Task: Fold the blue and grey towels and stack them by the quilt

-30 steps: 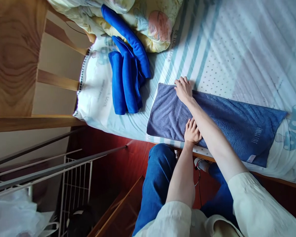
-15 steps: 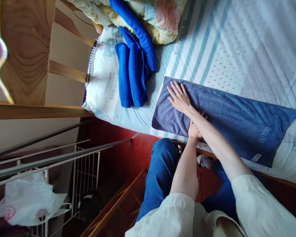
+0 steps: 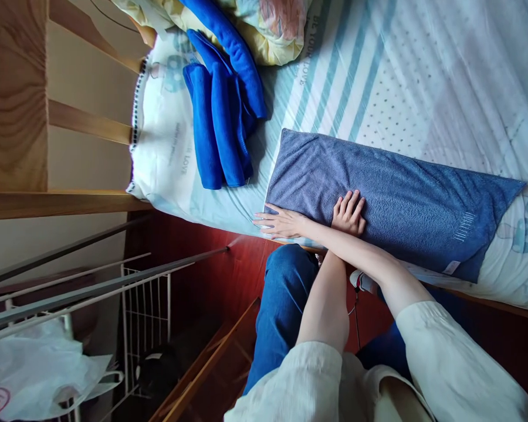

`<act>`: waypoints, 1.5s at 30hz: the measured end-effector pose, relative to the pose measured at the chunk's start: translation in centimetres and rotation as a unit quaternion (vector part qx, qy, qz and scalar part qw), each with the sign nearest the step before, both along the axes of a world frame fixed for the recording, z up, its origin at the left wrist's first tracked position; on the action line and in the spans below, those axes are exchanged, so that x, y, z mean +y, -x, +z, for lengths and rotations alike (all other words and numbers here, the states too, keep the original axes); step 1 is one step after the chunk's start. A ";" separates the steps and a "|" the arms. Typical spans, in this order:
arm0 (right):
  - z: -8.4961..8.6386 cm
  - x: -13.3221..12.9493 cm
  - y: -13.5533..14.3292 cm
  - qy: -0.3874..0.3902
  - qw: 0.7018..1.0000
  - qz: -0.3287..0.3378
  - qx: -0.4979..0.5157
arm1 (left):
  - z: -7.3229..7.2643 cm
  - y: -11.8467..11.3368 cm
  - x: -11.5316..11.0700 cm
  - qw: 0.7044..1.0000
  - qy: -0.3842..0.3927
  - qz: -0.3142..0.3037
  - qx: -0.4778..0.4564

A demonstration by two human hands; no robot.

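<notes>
A grey-blue towel (image 3: 405, 199) lies spread lengthwise along the near edge of the bed, slightly wrinkled toward its left end. My forearms cross, the right over the left. My right hand (image 3: 284, 224) is open, fingers stretched to the left, over the towel's near left corner at the mattress edge. Flat on the towel's near side, my left hand (image 3: 348, 215) has its fingers pointing away from me; its wrist is partly hidden under my right forearm. Neither hand grips anything.
Rolled and folded bright blue cloths (image 3: 220, 123) lie left of the towel, beside a yellowish quilt (image 3: 277, 41). Wooden bed rails (image 3: 88, 120) stand at the left. Below them are a metal rack (image 3: 147, 316) and a white plastic bag (image 3: 39, 366).
My right hand has moved from the towel's upper left area toward me and left to its near corner. My left hand stays on the towel. The view has shifted slightly.
</notes>
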State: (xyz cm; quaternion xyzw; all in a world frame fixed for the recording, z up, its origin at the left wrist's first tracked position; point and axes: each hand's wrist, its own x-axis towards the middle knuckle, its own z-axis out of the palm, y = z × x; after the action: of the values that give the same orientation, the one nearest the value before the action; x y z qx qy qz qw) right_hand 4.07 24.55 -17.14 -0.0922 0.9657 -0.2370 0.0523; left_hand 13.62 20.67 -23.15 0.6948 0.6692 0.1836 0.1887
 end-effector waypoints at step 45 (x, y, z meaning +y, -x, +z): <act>11.4 -6.2 -30.1 0.093 0.752 -0.596 -0.268 | 8.3 -5.0 -13.0 0.784 0.323 0.190 -0.496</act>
State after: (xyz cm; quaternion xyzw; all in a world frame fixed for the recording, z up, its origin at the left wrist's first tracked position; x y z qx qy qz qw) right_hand 34.15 18.30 -5.75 0.5645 0.7447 -0.3236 0.1483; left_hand 18.61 7.69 -14.82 0.2656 0.6220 0.3081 0.6691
